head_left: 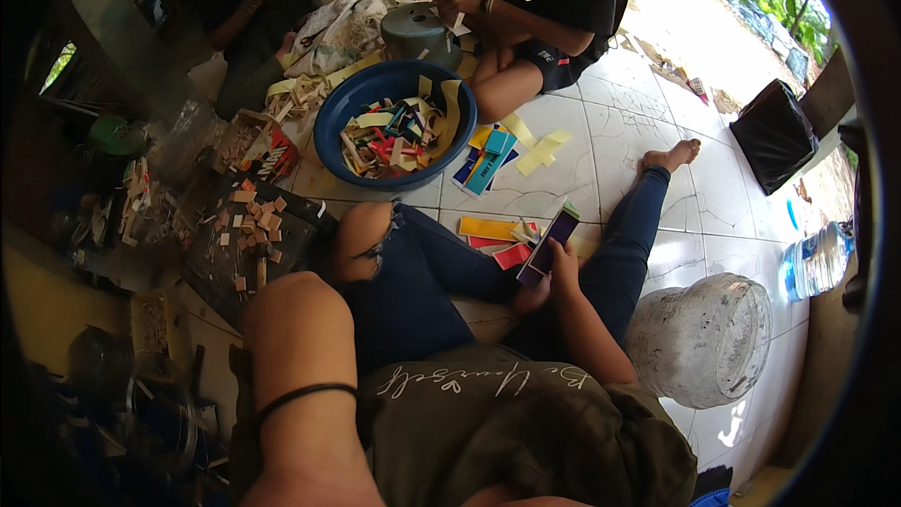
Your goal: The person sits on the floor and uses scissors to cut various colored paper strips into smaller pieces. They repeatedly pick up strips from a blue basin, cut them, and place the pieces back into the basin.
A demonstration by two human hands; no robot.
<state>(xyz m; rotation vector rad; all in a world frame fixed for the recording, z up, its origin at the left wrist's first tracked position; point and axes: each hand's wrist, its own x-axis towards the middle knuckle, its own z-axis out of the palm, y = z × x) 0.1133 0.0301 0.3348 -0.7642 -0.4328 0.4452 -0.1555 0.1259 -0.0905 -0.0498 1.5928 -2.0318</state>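
My right hand (563, 268) is closed around a long purple card strip (548, 246) with pale edges and some green at its far end. It is held slanted above my crossed legs. Just beyond it on the tiles lie a yellow card strip (486, 227) and red card pieces (511, 255). My left arm (305, 357), with a thin black band round it, is bent with the elbow jutting forward at the lower left. The left hand itself lies outside the picture.
A blue basin (328, 145) holds coloured strips. Flat printed cards (483, 164) lie beside it. Wooden pieces (261, 221) rest on a dark board (211, 258) at left. A scuffed white container (699, 338) and water bottle (817, 261) stand right. Two people work at the back.
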